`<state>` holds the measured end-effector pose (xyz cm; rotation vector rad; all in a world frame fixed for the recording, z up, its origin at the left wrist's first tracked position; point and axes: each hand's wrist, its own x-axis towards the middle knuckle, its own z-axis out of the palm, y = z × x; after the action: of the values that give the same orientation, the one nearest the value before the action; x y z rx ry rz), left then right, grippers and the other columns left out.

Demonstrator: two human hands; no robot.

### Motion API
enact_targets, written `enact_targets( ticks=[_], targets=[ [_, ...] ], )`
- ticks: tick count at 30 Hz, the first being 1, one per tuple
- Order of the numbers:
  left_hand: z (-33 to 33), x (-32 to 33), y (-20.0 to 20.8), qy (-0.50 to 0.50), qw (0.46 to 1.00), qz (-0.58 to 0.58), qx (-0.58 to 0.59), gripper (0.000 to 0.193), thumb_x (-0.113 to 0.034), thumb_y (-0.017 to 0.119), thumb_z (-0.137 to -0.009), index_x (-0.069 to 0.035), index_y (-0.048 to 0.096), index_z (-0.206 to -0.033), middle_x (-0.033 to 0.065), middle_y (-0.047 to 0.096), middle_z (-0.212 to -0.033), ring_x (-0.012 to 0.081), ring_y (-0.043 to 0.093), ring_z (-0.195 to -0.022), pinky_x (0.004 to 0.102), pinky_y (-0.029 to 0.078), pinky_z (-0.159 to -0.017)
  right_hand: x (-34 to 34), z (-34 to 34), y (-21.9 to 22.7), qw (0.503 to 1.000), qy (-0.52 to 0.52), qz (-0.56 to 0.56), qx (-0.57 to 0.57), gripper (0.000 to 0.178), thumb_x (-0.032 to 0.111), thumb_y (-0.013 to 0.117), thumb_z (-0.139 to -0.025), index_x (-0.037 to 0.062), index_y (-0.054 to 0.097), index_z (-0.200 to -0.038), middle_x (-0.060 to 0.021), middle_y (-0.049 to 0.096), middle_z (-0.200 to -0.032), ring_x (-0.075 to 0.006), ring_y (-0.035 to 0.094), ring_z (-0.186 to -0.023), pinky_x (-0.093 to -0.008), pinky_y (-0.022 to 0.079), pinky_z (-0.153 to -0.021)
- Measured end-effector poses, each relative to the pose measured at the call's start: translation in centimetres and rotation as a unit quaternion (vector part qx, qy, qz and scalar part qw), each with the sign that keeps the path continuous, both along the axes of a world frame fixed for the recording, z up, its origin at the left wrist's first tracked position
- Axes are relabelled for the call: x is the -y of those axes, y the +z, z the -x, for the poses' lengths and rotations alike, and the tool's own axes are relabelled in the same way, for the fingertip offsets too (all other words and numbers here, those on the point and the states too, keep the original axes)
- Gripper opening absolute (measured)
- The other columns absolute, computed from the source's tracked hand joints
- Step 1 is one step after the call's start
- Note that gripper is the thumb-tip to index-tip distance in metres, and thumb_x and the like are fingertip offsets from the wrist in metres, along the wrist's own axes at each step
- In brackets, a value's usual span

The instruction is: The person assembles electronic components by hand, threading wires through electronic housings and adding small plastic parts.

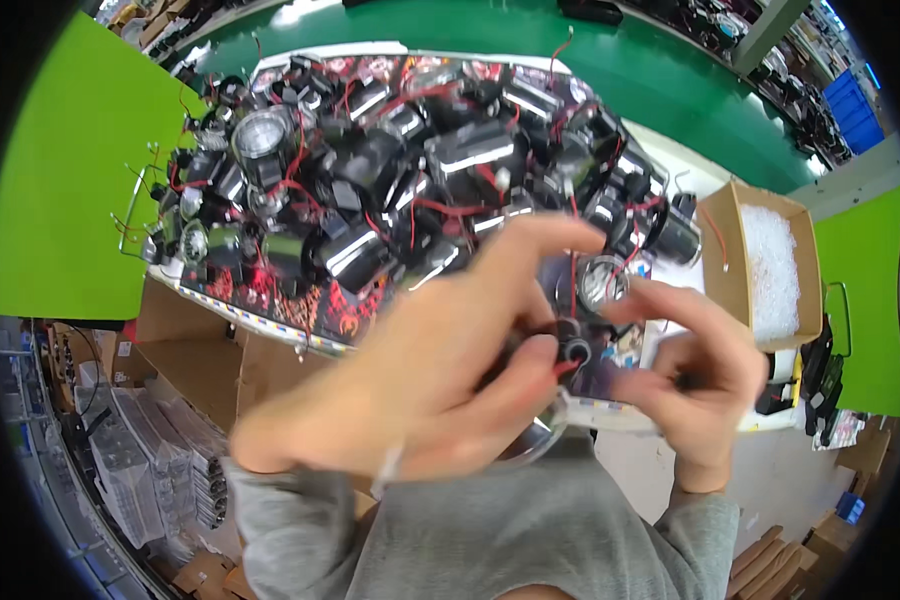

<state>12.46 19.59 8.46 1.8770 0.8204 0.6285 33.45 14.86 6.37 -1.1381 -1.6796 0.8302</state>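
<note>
My left hand (425, 360) is closed around a black lamp part with a round black end (573, 350) and a shiny chrome rim (538, 440) showing below my fingers; a red wire runs beside it. My right hand (695, 375) is close against that part from the right, its fingers curled and its fingertips touching near the round end. Most of the part is hidden by my left hand. Both hands are held over the near edge of the table (670, 420), in front of a big heap of black lamp units (410, 170) with red wires and glass lenses.
A cardboard box (725, 260) holding small white pieces stands at the right of the table. A loose lens unit (602, 282) lies just behind my hands. Bagged goods (150, 460) and cardboard boxes sit on the floor at lower left. Green floor lies beyond the table.
</note>
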Motion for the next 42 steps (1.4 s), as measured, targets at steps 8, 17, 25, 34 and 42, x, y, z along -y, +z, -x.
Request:
enact_targets(
  ticks=[8, 17, 25, 34, 42],
  targets=[
    [4.4, -29.7, 0.7, 0.204, 0.936, -0.19, -0.215, 0.025, -0.024, 0.048, -0.086, -0.003, 0.058, -0.094, 0.0025, 0.056, -0.074, 0.0124, 0.052, -0.066, 0.0258, 0.043, -0.065, -2.0, -4.3, -1.5, 0.974, -0.223, -0.028, -0.012, 0.024, 0.0, 0.061, -0.077, -0.0039, 0.062, -0.1, -0.0094, 0.059, -0.096, -0.0031, 0.042, -0.059, -0.0154, 0.03, -0.05],
    [6.7, -45.3, -11.1, 0.311, 0.838, -0.292, -0.342, 0.041, -0.036, 0.051, -0.081, 0.002, 0.065, -0.085, 0.03, 0.059, -0.091, 0.0435, 0.052, -0.098, 0.0451, 0.044, -0.087, 0.5, -7.2, -3.7, 0.911, -0.393, 0.033, 0.122, 0.017, 0.005, 0.059, -0.084, -0.0019, 0.062, -0.099, -0.005, 0.052, -0.099, -0.0018, 0.038, -0.055, -0.0167, 0.027, -0.046],
    [9.2, -37.8, -4.0, 0.245, 0.845, -0.272, -0.39, 0.072, -0.049, 0.052, -0.079, 0.01, 0.045, -0.12, 0.0318, 0.049, -0.121, 0.0384, 0.048, -0.115, 0.0401, 0.036, -0.098, 2.0, -8.9, -3.4, 0.913, -0.379, -0.008, 0.148, 0.018, 0.0, 0.057, -0.083, -0.0006, 0.062, -0.1, -0.0032, 0.052, -0.098, -0.0004, 0.035, -0.054, -0.0164, 0.024, -0.045],
    [0.6, 1.6, -2.9, -0.096, 0.824, -0.536, -0.158, 0.028, -0.024, 0.064, -0.073, -0.007, 0.063, -0.095, 0.0059, 0.058, -0.081, 0.0195, 0.057, -0.07, 0.0311, 0.049, -0.063, 2.4, -8.1, -3.3, 0.933, -0.307, -0.023, 0.186, 0.016, -0.008, 0.065, -0.071, -0.0017, 0.064, -0.086, -0.0039, 0.051, -0.068, -0.007, 0.041, -0.052, -0.0208, 0.029, -0.044],
    [-9.8, 3.2, -10.1, 0.055, 0.827, -0.542, -0.143, 0.037, -0.034, 0.072, -0.068, -0.015, 0.065, -0.098, 0.0012, 0.047, -0.085, 0.0176, 0.046, -0.07, 0.034, 0.035, -0.062, 3.9, -8.1, -3.6, 0.944, -0.274, 0.028, 0.18, 0.017, -0.004, 0.066, -0.072, 0.0008, 0.065, -0.088, -0.0059, 0.055, -0.079, -0.0107, 0.048, -0.056, -0.0236, 0.037, -0.046]
  ],
)
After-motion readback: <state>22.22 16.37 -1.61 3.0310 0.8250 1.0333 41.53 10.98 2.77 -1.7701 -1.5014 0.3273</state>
